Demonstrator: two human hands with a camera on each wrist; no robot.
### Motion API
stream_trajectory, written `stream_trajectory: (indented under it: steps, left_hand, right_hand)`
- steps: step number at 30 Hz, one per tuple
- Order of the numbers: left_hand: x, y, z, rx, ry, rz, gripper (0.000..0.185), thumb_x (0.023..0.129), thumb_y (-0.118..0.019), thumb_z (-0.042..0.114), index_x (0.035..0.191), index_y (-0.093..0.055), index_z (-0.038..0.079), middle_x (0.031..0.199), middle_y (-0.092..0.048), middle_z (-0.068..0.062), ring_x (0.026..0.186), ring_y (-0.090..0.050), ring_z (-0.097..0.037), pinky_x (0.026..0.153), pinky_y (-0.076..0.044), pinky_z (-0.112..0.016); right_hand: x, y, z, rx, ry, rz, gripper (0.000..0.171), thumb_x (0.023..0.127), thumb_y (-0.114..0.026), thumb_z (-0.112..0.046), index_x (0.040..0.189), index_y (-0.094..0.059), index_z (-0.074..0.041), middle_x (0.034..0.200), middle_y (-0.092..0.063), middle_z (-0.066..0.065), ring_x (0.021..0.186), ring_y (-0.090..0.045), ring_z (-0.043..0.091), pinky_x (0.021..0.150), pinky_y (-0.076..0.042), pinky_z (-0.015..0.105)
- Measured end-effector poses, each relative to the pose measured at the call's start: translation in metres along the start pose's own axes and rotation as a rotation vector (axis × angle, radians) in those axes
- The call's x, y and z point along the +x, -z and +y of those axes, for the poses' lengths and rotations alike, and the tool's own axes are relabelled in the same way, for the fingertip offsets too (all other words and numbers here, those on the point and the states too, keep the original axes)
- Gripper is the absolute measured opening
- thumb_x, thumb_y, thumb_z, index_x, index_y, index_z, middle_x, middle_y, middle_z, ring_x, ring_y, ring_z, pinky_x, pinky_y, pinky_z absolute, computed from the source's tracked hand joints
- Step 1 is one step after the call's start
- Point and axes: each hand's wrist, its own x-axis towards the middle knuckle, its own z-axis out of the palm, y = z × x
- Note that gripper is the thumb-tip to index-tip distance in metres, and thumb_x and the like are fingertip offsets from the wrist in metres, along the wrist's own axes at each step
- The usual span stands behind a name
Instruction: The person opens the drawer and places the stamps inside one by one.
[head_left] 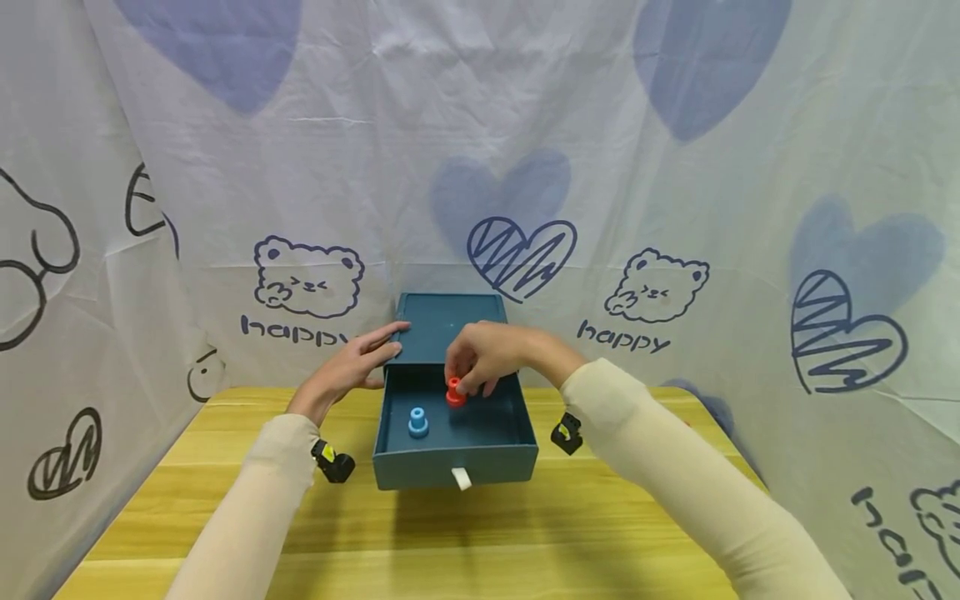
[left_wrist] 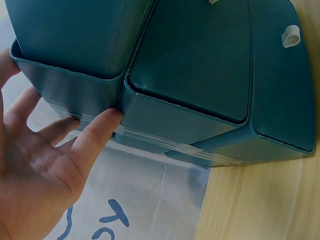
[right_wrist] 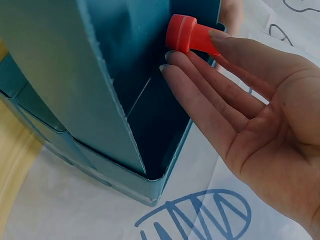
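My right hand point(head_left: 491, 350) pinches the narrow neck of a red stepped cylinder point(right_wrist: 181, 34) between thumb and fingers, over the pulled-out top drawer point(head_left: 495, 467). The cylinder has a wide round base; in the head view I cannot tell whether that base touches the drawer floor. A light blue cylinder point(head_left: 418, 423) of like shape stands upright in the drawer's left half. My left hand point(head_left: 347, 367) lies along the left side of the dark teal drawer cabinet point(head_left: 450, 307), its fingers extended and touching the wall in the left wrist view.
A white pull tab point(head_left: 461, 478) sticks out from the drawer front. Lower drawers point(left_wrist: 190, 55) of the cabinet are closed, one showing a white loop point(left_wrist: 291, 36). Beneath is a wood-grain table point(head_left: 360, 542); a white printed cloth point(head_left: 420, 200) hangs behind and at both sides.
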Motion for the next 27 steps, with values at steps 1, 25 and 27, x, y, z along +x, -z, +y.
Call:
stream_trajectory:
  steps: [1,25,27]
  left_hand:
    - [0.0,0.0,0.0,-0.004,0.002,-0.001,0.058,0.11,-0.048,0.035,0.163,-0.031,0.023,0.173,-0.016,-0.018,0.157,-0.022,-0.048,0.109,-0.042,-0.071]
    - [0.0,-0.001,-0.002,0.015,0.001,0.001,0.059,0.109,-0.049,0.038,0.164,-0.031,0.025,0.173,-0.015,-0.018,0.156,-0.023,-0.05,0.109,-0.042,-0.071]
    - [0.0,-0.001,-0.002,0.011,0.002,0.003,0.059,0.109,-0.049,0.037,0.164,-0.031,0.024,0.173,-0.016,-0.018,0.156,-0.023,-0.05,0.109,-0.042,-0.071]
  right_hand:
    - [0.001,0.0,0.0,0.001,-0.006,-0.004,0.012,0.096,-0.073,-0.01,0.108,-0.074,-0.01,0.103,-0.075,0.006,0.087,-0.071,0.015,0.074,-0.065,0.027]
    - [0.011,-0.01,-0.003,-0.008,-0.024,-0.024,0.014,0.093,-0.076,-0.007,0.107,-0.076,-0.008,0.104,-0.077,0.007,0.087,-0.073,0.016,0.071,-0.065,0.029]
    - [0.008,-0.007,-0.002,0.0,-0.017,-0.014,0.015,0.093,-0.076,-0.008,0.109,-0.076,-0.008,0.106,-0.077,0.006,0.089,-0.073,0.016,0.071,-0.065,0.028]
